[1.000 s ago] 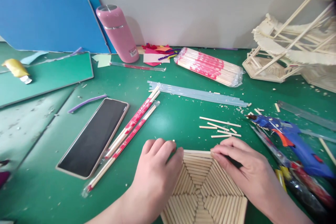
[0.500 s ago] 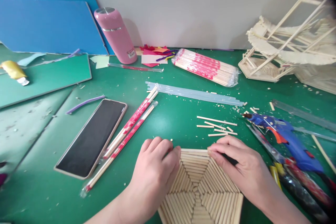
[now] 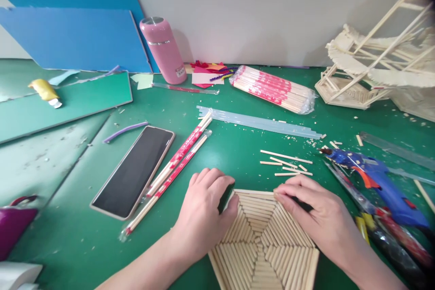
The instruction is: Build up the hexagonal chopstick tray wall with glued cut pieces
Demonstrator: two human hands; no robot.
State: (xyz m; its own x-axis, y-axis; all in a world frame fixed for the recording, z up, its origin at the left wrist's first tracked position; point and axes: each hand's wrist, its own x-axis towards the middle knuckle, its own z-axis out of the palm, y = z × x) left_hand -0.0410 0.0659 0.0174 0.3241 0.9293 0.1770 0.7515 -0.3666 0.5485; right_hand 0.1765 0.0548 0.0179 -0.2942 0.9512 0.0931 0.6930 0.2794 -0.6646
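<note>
A polygonal panel [image 3: 261, 235] of thin wooden sticks, laid in nested rings, lies at the bottom of the view, its near part cut off by the frame. My left hand [image 3: 209, 213] is at the panel's upper left corner, thumb and forefinger apart with a gap between them; the thumb rests by the edge. At the upper right corner my right hand [image 3: 309, 213] pinches the end of a wooden stick [image 3: 256, 193] lying along the panel's far edge. Several short cut sticks [image 3: 286, 158] lie just beyond the panel.
Right of my hands lie a blue glue gun [image 3: 377, 176] and pliers-like tools [image 3: 390, 240]. On the left are a phone [image 3: 134, 172] and wrapped chopsticks [image 3: 180, 158]. Behind stand glue sticks [image 3: 258, 122], a chopstick pack [image 3: 272, 88], a pink flask [image 3: 165, 50] and a stick model [image 3: 367, 68].
My left thumb and forefinger have parted at the panel's left corner. My right hand keeps its pinch. The whole view has shifted, so things appear farther right.
</note>
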